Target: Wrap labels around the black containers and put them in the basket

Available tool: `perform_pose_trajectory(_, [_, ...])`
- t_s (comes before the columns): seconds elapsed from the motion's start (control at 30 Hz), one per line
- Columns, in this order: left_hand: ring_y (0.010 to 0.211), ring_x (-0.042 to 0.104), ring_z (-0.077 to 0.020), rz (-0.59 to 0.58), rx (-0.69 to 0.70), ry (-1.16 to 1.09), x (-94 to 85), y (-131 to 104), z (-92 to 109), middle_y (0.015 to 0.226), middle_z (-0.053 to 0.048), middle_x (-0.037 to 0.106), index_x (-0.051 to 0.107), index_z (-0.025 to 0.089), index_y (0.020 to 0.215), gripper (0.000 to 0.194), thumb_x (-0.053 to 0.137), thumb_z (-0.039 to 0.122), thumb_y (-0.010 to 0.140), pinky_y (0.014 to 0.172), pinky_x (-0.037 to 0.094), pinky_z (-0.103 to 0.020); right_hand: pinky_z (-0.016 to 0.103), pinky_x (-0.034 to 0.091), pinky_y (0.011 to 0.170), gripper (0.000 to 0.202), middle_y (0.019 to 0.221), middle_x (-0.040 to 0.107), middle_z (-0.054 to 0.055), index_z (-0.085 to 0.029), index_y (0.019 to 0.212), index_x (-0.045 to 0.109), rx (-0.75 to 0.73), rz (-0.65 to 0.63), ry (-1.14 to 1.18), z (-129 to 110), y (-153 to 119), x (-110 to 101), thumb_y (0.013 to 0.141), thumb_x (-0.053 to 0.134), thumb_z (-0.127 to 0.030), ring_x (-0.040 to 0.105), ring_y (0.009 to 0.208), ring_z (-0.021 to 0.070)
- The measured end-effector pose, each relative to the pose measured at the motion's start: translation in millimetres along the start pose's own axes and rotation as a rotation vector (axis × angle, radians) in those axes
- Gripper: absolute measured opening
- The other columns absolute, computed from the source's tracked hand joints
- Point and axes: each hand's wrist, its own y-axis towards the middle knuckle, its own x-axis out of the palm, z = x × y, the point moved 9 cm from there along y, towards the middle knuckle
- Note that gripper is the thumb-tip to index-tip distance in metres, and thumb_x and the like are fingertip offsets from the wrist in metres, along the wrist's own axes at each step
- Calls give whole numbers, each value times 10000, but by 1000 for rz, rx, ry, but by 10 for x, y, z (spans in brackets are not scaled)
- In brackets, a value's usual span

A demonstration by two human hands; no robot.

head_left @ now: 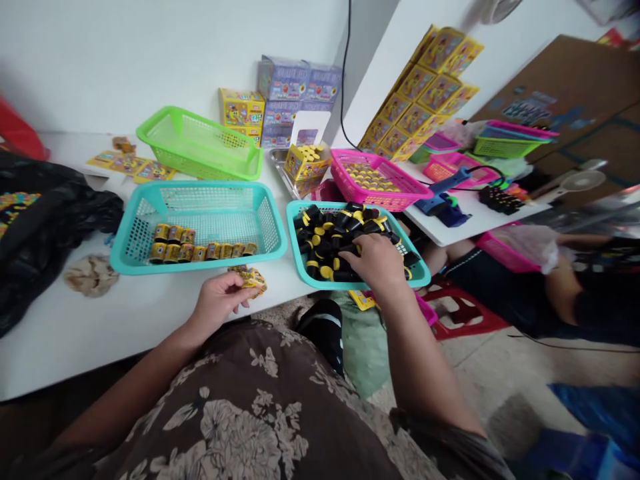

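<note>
My left hand (223, 301) pinches a bunch of yellow printed labels (251, 280) at the table's front edge. Just behind it is a teal basket (200, 268) with several yellow-labelled small jars (213, 251) standing in rows at its front. My right hand (379, 263) reaches into a second teal basket (320, 285), among a heap of black containers with yellow caps (327, 272). Its thumb and fingers are curled around something at the heap, but what they hold is hidden.
A green basket (200, 143) lies behind, and a pink basket (380, 199) holds yellow-topped items. Yellow boxes (415, 83) and purple boxes (285, 80) are stacked at the back. A black bag (60, 213) lies left. Another person's arm (563, 287) shows at right.
</note>
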Motion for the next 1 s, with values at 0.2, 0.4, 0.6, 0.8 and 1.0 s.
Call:
perform_pose_trajectory(0.2, [417,512,-54,57,222,52,-9,-34,280,567,27,549,568,167,595,318,801,341,721,375,429,-160,407,470,751,342,989,667,166,-144,1021,638,-44,-22,-75,-139,-29,187,768,729,-356,608,945,333])
perform_pose_trajectory(0.4, [450,546,-67,40,224,16,-18,-47,251,622,12,578,600,161,643,305,809,371,716,405,494,-187,384,466,709,368,966,659,153,-145,959,665,-124,-41,-74,-188,13,294,753,734,-442,610,925,322])
perform_pose_trajectory(0.6, [505,614,-96,1,176,-71,-6,-56,195,636,-7,610,614,148,679,309,805,388,720,453,556,-206,393,464,728,274,890,669,135,-160,895,646,-195,-50,-12,-212,84,346,757,728,-381,616,869,304])
perform_pose_trajectory(0.8, [495,629,-107,-31,130,-117,61,-25,176,622,-15,637,611,149,683,349,823,426,684,460,577,-217,341,473,638,321,814,635,56,-193,881,679,-115,94,612,-337,-114,-63,732,721,-474,567,666,188])
perform_pose_trajectory(1.0, [498,636,-113,-87,98,-106,169,-27,241,642,-10,640,618,145,673,304,826,367,683,483,576,-228,283,443,588,237,754,608,2,-227,819,723,-340,-415,1230,-1290,-541,-59,707,763,-432,539,633,135])
